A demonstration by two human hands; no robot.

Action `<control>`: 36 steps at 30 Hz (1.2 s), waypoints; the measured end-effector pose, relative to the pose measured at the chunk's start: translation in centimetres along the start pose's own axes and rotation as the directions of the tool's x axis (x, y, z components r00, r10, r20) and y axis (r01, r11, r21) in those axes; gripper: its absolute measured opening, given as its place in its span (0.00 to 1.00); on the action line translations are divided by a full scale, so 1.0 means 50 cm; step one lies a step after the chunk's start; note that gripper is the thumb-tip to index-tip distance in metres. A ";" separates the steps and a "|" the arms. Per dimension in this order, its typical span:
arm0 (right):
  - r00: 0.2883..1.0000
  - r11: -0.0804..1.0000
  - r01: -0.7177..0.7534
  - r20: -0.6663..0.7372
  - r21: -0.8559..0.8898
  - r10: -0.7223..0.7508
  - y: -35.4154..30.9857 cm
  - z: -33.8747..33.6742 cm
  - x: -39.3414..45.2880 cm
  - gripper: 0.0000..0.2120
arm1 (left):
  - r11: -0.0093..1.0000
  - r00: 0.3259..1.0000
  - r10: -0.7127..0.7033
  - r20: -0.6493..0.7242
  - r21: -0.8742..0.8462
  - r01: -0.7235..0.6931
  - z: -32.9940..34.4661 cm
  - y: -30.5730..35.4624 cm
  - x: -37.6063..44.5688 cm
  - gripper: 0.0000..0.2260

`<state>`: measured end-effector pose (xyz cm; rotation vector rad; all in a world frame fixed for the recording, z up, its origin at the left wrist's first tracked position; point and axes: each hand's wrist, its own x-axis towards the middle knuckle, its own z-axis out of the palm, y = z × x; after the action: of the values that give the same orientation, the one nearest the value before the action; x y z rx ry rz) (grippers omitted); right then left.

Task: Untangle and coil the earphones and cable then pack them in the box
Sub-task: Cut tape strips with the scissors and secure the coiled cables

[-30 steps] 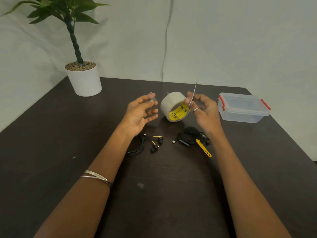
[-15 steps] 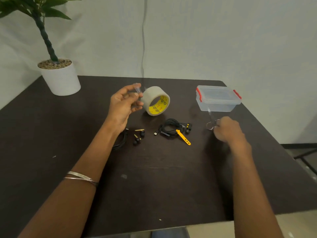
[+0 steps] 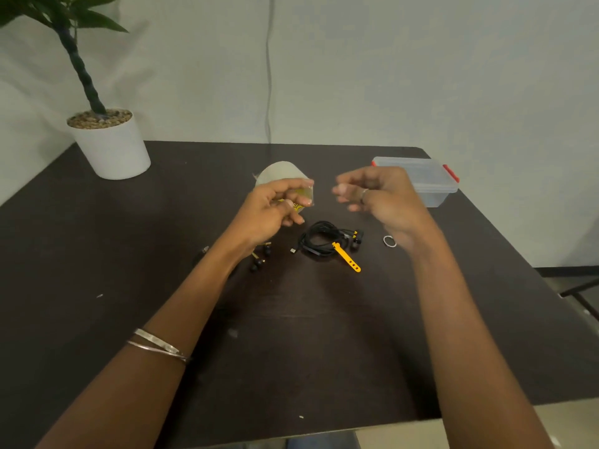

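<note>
A coiled black cable [image 3: 319, 242] with a yellow strap [image 3: 346, 261] lies at the table's middle. Black earphones [image 3: 259, 258] with gold stems lie just left of it, partly hidden under my left wrist. The clear plastic box [image 3: 432, 183] with red clips stands shut at the far right. My left hand [image 3: 275, 207] hovers above the earphones and pinches a short piece of clear tape [image 3: 306, 193]. My right hand [image 3: 379, 199] is raised in front of the box, fingers loosely apart and holding nothing, its fingertips a short gap from the tape piece.
A roll of clear tape [image 3: 281, 172] with a yellow core stands behind my left hand. A metal loop of the scissors [image 3: 389, 241] shows on the table beside my right wrist. A potted plant [image 3: 108, 145] stands at the far left corner.
My right hand has left the scissors on the table at the right and risen back toward my left hand. My left hand keeps the tape piece and has moved slightly right, in front of the roll.
</note>
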<state>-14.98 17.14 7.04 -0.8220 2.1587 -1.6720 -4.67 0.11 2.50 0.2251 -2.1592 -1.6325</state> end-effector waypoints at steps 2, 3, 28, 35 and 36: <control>0.998 0.999 -0.025 0.063 -0.023 0.026 0.006 0.027 0.021 0.09 | 1.000 0.999 -0.017 0.027 0.025 0.016 0.002 -0.003 0.000 0.21; 0.997 0.999 -0.036 0.070 -0.021 0.037 0.013 0.039 0.029 0.12 | 0.999 0.999 -0.024 0.035 0.036 0.023 0.002 -0.004 -0.001 0.22; 0.980 0.971 0.165 0.136 -0.175 -0.142 0.110 0.040 0.038 0.53 | 0.797 0.998 -0.035 0.049 0.604 -0.001 0.034 -0.031 -0.005 0.15; 0.947 0.826 0.308 0.234 -0.472 -0.219 0.105 0.064 0.033 0.56 | 0.848 0.995 -0.095 0.007 0.524 0.077 0.019 -0.039 0.002 0.13; 0.945 0.825 0.315 0.234 -0.469 -0.228 0.105 0.065 0.032 0.56 | 0.864 0.994 -0.105 0.000 0.495 0.091 0.018 -0.040 0.001 0.13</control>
<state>-15.84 14.49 1.28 -1.4205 2.4766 -1.0844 -5.36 0.30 0.43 0.4726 -2.5937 -1.0968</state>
